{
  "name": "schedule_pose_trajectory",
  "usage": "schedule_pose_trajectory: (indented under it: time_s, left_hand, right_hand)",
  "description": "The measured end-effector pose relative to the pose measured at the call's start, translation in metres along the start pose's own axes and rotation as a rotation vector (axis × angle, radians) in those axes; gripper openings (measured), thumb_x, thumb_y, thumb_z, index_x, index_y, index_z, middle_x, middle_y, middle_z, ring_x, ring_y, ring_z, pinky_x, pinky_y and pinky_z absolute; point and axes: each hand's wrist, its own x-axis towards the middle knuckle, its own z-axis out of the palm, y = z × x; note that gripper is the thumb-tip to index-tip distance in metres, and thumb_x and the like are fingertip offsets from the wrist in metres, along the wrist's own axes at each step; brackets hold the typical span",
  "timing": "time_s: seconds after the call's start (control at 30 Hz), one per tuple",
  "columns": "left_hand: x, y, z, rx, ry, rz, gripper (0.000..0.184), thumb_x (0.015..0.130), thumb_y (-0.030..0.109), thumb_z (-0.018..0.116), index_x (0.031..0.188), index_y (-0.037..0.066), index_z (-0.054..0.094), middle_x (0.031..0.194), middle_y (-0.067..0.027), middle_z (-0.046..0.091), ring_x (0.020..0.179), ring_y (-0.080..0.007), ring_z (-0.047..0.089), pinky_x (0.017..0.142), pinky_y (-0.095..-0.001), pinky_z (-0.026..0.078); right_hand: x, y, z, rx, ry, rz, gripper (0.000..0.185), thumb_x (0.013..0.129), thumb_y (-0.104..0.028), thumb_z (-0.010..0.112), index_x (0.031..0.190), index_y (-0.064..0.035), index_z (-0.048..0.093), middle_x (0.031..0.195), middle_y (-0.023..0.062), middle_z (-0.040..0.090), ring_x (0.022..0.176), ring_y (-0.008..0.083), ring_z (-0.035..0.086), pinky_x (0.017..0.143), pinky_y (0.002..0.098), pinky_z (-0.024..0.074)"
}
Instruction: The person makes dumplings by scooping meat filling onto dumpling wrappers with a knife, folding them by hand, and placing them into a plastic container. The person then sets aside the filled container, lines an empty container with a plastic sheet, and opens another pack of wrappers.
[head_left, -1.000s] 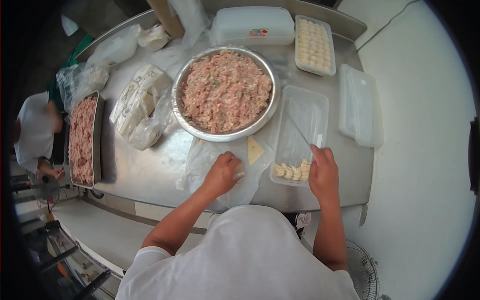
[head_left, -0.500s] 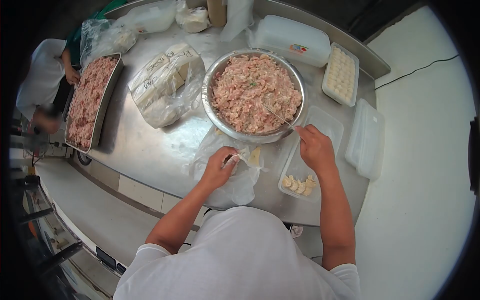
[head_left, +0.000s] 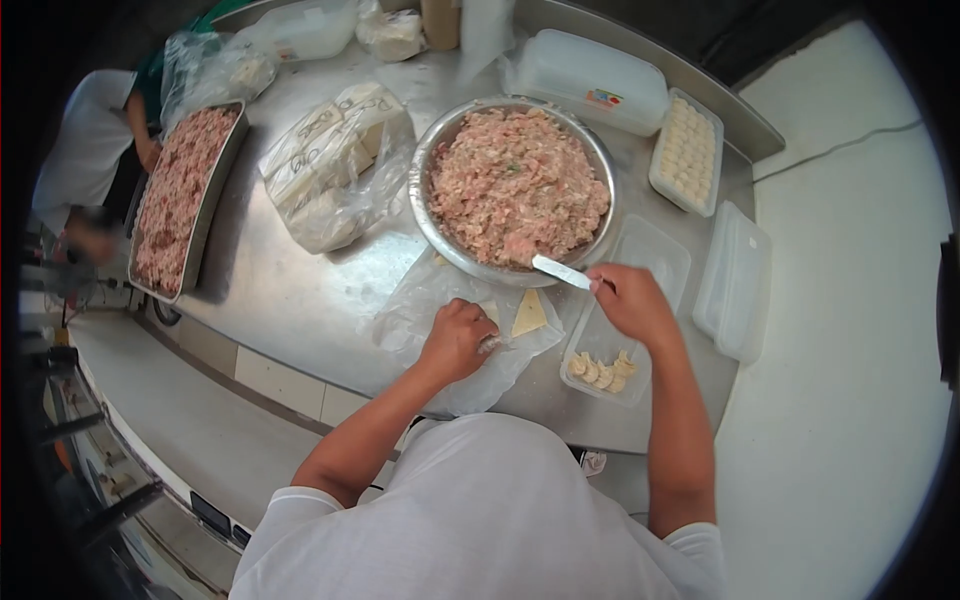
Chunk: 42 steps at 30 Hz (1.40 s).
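My right hand (head_left: 632, 303) grips a small flat metal spatula (head_left: 562, 272). Its broad face shows, and the tip carries a dab of minced meat at the near rim of a steel bowl (head_left: 420, 215). Minced filling (head_left: 515, 185) is heaped in that bowl. Below it, my left hand (head_left: 459, 340) is closed on a clear plastic bag (head_left: 475, 385). A pale yellow dough wrapper (head_left: 529, 314) lies on the plastic just right of these fingers. Several folded dumplings (head_left: 602, 372) sit at the near end of a clear plastic tray (head_left: 650, 270).
A pan (head_left: 240, 120) of minced meat stands at left, near another person's hand (head_left: 148, 155). A wrapped packet (head_left: 335, 165) lies left of the bowl. Behind are a plastic container (head_left: 590, 80) and a tray of rounded dumplings (head_left: 687, 150). Lids (head_left: 735, 280) lie at right.
The spatula has turned from edge-on to flat and drawn back to the bowl's near rim, with meat on its tip. My left hand has shifted slightly right and down, and the wrapper lies more exposed.
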Motion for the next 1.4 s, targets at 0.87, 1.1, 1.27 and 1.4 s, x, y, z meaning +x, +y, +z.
schedule_pose_trajectory:
  time_s: [0.87, 1.1, 1.27, 1.4]
  left_hand:
    - [-0.003, -0.013, -0.080, -1.996, 0.375, -0.388, 0.031, 0.105, 0.025, 0.051, 0.127, 0.003, 0.053, 0.128, -0.0145, 0.063, 0.120, -0.0294, 0.061, 0.104, -0.0433, 0.049]
    - [0.032, 0.026, -0.099, -1.877, 0.456, -0.648, 0.045, 0.109, 0.027, 0.039, 0.142, -0.004, 0.042, 0.141, -0.0208, 0.053, 0.131, -0.0345, 0.054, 0.113, -0.0484, 0.044]
    - [0.054, 0.025, -0.097, -2.010, 0.355, -0.565, 0.040, 0.108, 0.021, 0.041, 0.140, -0.004, 0.043, 0.135, -0.0191, 0.057, 0.126, -0.0319, 0.057, 0.112, -0.0454, 0.046]
    - [0.064, 0.025, -0.097, -1.763, 0.586, -0.649, 0.034, 0.107, 0.017, 0.043, 0.135, -0.002, 0.048, 0.129, -0.0153, 0.061, 0.119, -0.0261, 0.062, 0.105, -0.0406, 0.050]
  right_hand:
    - [-0.041, -0.026, 0.170, 1.195, 0.156, 0.236, 0.008, 0.100, -0.011, 0.057, 0.102, -0.0047, 0.052, 0.079, 0.0008, 0.054, 0.066, 0.0092, 0.056, 0.062, 0.0268, 0.0472]
    - [-0.045, -0.073, 0.091, 0.543, 0.432, -0.152, 0.019, 0.095, 0.001, 0.055, 0.114, -0.0016, 0.061, 0.093, 0.0111, 0.057, 0.080, 0.0233, 0.060, 0.070, 0.0369, 0.0514]
    - [-0.042, -0.068, 0.077, 0.294, 0.426, -0.230, 0.031, 0.087, 0.006, 0.059, 0.115, -0.0033, 0.068, 0.092, 0.0110, 0.056, 0.082, 0.0277, 0.062, 0.070, 0.0399, 0.0522]
    - [-0.049, -0.073, 0.041, 0.177, 0.386, -0.179, 0.033, 0.083, 0.006, 0.062, 0.112, -0.0055, 0.071, 0.090, 0.0100, 0.056, 0.081, 0.0282, 0.062, 0.069, 0.0398, 0.0525]
